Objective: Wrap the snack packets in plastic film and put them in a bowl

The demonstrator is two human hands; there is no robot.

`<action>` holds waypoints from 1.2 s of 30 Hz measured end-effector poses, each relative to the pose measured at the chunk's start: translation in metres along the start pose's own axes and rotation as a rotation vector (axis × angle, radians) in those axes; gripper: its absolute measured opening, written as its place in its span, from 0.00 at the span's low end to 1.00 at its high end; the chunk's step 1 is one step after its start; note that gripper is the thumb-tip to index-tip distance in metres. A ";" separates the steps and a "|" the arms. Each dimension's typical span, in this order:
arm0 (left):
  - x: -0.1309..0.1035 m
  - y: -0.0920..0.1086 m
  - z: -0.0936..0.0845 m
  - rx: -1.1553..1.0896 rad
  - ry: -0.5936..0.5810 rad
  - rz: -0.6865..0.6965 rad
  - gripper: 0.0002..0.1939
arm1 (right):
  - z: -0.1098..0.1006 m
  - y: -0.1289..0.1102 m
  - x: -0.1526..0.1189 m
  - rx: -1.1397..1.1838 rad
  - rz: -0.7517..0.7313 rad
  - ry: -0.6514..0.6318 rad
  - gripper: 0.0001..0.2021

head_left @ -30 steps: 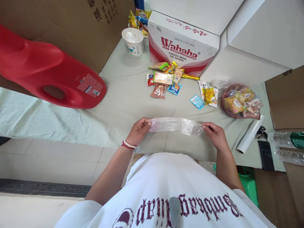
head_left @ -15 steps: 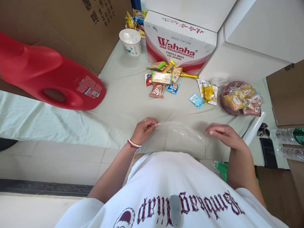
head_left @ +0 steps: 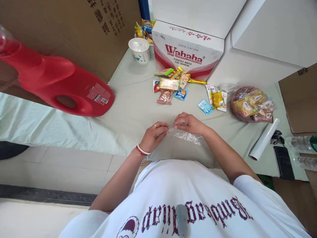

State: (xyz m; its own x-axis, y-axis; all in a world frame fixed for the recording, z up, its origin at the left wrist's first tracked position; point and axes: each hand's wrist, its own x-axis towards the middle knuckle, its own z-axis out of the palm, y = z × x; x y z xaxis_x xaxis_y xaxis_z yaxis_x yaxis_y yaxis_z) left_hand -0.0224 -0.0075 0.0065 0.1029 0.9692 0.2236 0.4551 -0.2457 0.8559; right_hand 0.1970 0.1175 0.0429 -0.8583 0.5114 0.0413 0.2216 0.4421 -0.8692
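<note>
Item: clear plastic film (head_left: 188, 137), crinkled, low over the near edge of the cloth-covered counter (head_left: 131, 105), between the person's hands and in front of the white shirt.

Left hand (head_left: 154, 135): gold-coloured ring, white-and-red bracelets at the wrist; grip pinched on one end of the film, thumb against fingers. Right hand (head_left: 189, 124): fingers bent, tips just beside those of the left; cannot tell whether this grip is clamped on the film or merely beside it.

Beyond the hands: a cluster of wrapped snacks, including a brown packet (head_left: 164, 97), a blue packet (head_left: 181, 94) and a long clear-and-green packet (head_left: 169, 84), in front of a Wahaha purified water carton (head_left: 184, 54). Nearby, a light-blue sachet (head_left: 205, 106) and a yellow packet (head_left: 218, 99) lying over white cards.

Towards the right: a reddish-brown bowl (head_left: 233, 110) of wrapped snacks, a white roll (head_left: 264, 140), a black phone-like object (head_left: 284, 162).

Towards the left: a red plastic jug (head_left: 83, 96) with label and barcode; farther back, a paper cup (head_left: 140, 53), white, blue-printed.
</note>
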 end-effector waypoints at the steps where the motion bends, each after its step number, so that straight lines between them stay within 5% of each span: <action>1: 0.000 -0.002 -0.001 0.019 0.011 0.029 0.11 | 0.000 0.002 0.001 0.041 0.031 0.007 0.15; 5: 0.004 -0.008 -0.003 0.140 0.150 0.063 0.10 | -0.003 0.008 -0.006 0.260 0.229 0.007 0.18; 8: 0.007 0.000 0.003 0.109 0.338 -0.096 0.07 | 0.001 0.007 -0.013 0.239 0.311 0.129 0.17; 13: 0.007 0.033 0.030 -0.433 0.159 -0.414 0.21 | 0.026 -0.008 -0.017 0.019 0.276 0.562 0.12; 17: 0.013 0.052 0.049 -0.685 0.195 -0.551 0.24 | 0.048 -0.024 -0.024 -0.046 0.269 0.732 0.09; 22: 0.026 0.051 0.057 -0.833 0.239 -0.532 0.24 | 0.059 -0.033 -0.030 0.166 0.299 0.662 0.10; 27: 0.028 0.042 0.060 -0.732 0.298 -0.449 0.18 | 0.049 -0.031 -0.031 0.478 0.355 0.737 0.10; 36: 0.029 0.038 0.062 -0.683 0.287 -0.387 0.16 | 0.051 -0.039 -0.031 0.573 0.409 0.719 0.14</action>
State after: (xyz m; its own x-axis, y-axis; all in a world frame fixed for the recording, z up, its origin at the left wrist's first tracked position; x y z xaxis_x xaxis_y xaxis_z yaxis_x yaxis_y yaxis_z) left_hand 0.0529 0.0125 0.0169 -0.2221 0.9685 -0.1130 -0.2335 0.0597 0.9705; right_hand 0.1917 0.0469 0.0503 -0.2415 0.9516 -0.1900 0.0188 -0.1911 -0.9814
